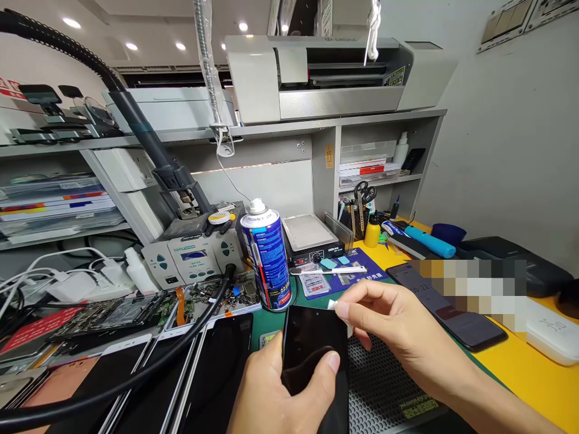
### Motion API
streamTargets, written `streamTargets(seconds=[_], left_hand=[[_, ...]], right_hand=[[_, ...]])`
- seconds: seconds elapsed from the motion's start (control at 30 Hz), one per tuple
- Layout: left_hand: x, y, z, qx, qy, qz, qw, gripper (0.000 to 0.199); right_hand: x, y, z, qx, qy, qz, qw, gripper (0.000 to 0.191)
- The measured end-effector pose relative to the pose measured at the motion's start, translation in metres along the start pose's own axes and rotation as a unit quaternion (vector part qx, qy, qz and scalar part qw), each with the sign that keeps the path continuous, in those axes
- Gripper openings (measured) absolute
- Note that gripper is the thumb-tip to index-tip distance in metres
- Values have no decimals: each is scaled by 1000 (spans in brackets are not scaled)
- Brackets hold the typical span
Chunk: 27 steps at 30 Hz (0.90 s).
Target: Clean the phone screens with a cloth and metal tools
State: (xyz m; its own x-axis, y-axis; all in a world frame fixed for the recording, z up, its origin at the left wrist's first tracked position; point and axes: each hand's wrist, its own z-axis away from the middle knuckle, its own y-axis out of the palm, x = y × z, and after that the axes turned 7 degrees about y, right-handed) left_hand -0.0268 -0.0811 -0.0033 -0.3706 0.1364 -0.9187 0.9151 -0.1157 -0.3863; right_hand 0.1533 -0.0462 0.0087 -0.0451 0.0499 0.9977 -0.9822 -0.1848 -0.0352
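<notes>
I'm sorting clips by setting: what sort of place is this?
Probably a phone repair bench: a hot-air rework station, bare phone circuit boards, and a black phone screen held in the left hand.

Phone (314, 349) sits low centre, left hand (275, 392) beneath it at six o'clock, right hand (389, 328) touching its corner from three o'clock. Spray can (266, 259) stands behind at eleven, soldering station (192, 256) left of that, hot plate (307, 238) at twelve o'clock behind.
</notes>
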Motion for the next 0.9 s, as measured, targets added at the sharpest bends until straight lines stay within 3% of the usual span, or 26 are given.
streamTargets(seconds=[0.43,0.9], left_hand=[[4,3,-1,31,8,-2,999,35],[-4,-2,1,-2,16,30,999,30]], right_hand=[[0,-2,1,7,6,13,1000,25],[-4,-4,1,47,17,-83,995,15]])
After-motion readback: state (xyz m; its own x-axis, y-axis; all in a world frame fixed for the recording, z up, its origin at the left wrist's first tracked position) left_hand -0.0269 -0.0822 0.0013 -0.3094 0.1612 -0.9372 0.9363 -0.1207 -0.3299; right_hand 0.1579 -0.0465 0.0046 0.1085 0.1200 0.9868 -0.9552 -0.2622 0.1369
